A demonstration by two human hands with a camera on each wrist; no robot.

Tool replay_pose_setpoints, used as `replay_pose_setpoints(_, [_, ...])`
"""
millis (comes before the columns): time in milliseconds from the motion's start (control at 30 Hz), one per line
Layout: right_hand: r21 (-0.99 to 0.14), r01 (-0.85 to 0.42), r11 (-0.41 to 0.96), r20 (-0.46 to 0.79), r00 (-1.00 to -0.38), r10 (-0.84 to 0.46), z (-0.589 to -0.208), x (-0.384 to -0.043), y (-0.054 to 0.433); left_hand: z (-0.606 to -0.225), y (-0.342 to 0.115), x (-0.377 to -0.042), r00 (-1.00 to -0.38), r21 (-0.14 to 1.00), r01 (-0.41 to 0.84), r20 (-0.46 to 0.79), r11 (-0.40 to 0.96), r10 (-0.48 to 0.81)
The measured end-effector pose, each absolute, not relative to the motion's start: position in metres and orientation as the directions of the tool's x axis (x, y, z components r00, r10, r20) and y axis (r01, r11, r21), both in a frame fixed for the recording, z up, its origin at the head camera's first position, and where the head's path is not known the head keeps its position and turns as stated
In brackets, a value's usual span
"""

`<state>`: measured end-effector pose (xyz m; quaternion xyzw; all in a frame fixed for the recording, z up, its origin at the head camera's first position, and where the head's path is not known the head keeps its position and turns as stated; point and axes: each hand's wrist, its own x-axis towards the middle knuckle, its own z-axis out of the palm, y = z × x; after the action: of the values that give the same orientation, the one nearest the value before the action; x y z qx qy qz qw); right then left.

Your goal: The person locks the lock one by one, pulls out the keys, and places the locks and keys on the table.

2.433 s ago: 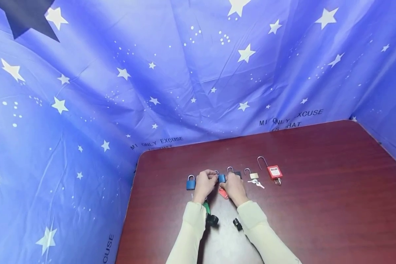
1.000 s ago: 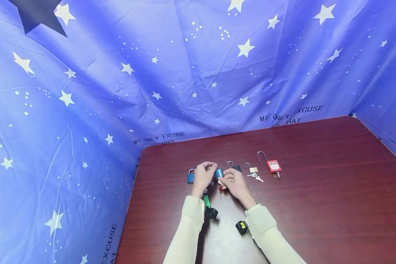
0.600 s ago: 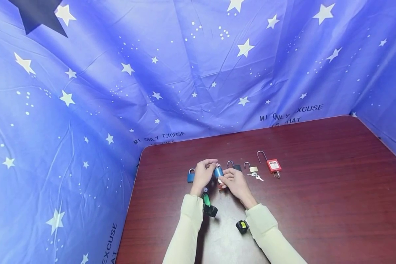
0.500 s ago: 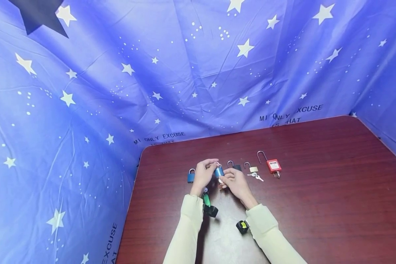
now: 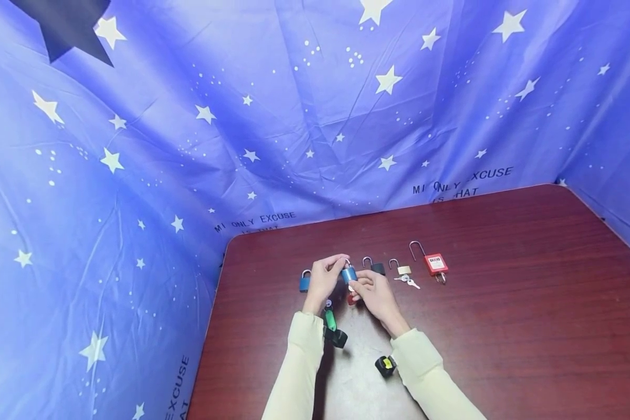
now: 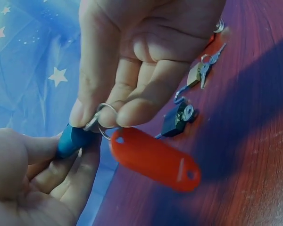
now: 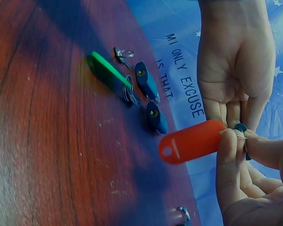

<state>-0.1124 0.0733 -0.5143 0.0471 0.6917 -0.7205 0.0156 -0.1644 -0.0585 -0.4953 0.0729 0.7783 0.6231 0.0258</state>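
Between my hands is a small blue padlock, its shackle pointing up. My left hand holds it from the left, thumb and fingers on either side of the blue body in the left wrist view. With thumb and fingers, my right hand pinches a key at the padlock's underside. From the key's ring hangs a red key tag. The key's blade is hidden by fingers and lock.
Left of my hands stands another blue padlock, with a green key tag nearer me. To the right lie a black padlock, a brass padlock with keys, and a red padlock. Behind the table hangs a starry curtain.
Since the earliest frame, both hands have raised the blue padlock, and my right hand has shifted down to its underside. The red tag has swung slightly in the last second.
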Motion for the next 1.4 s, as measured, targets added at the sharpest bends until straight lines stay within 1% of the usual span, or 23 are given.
replay_pose_setpoints(133, [-0.994,0.081,-0.077,-0.085,-0.995,0.050,-0.519,-0.113,0.068,-0.502,-0.060,-0.164,-0.991,0.952,0.118,0.093,0.284,0.099])
replay_pose_setpoints(300, [-0.991,0.073,-0.115,-0.083,-0.993,0.080,-0.522,-0.114,0.064,-0.502,-0.053,-0.161,-0.982,0.883,0.172,0.189,0.436,0.005])
replay_pose_setpoints(400, [-0.988,0.066,-0.139,-0.081,-0.991,0.107,-0.521,-0.114,0.064,-0.501,-0.045,-0.161,-0.974,0.847,0.180,0.225,0.501,-0.032])
replay_pose_setpoints(600, [-0.977,0.041,-0.211,-0.072,-0.988,0.137,-0.524,-0.116,0.064,-0.500,-0.034,-0.161,-0.968,0.835,0.168,0.241,0.524,-0.074])
replay_pose_setpoints(733, [-0.976,0.046,-0.213,-0.076,-0.988,0.134,-0.528,-0.117,0.063,-0.502,-0.034,-0.162,-0.968,0.833,0.145,0.232,0.534,-0.098])
replay_pose_setpoints(900, [-0.975,0.026,-0.220,-0.053,-0.991,0.121,-0.531,-0.120,0.061,-0.505,-0.039,-0.165,-0.963,0.823,0.163,0.254,0.544,-0.095])
replay_pose_setpoints(1000, [-0.977,0.009,-0.215,-0.036,-0.992,0.123,-0.530,-0.121,0.061,-0.504,-0.042,-0.167,-0.966,0.844,0.175,0.246,0.507,-0.076])
replay_pose_setpoints(1100, [-0.979,0.008,-0.205,-0.035,-0.991,0.130,-0.528,-0.122,0.061,-0.506,-0.047,-0.173,-0.975,0.881,0.180,0.218,0.438,-0.039])
replay_pose_setpoints(1167, [-0.980,0.012,-0.198,-0.039,-0.990,0.133,-0.528,-0.123,0.061,-0.507,-0.049,-0.176,-0.981,0.907,0.178,0.194,0.381,-0.006])
replay_pose_setpoints(1267, [-0.980,0.021,-0.197,-0.047,-0.990,0.131,-0.526,-0.123,0.061,-0.506,-0.053,-0.179,-0.987,0.952,0.162,0.153,0.260,0.053])
replay_pose_setpoints(1400, [-0.978,0.021,-0.206,-0.049,-0.990,0.130,-0.525,-0.123,0.062,-0.500,-0.056,-0.178,-0.990,0.987,0.101,0.088,0.127,0.108])
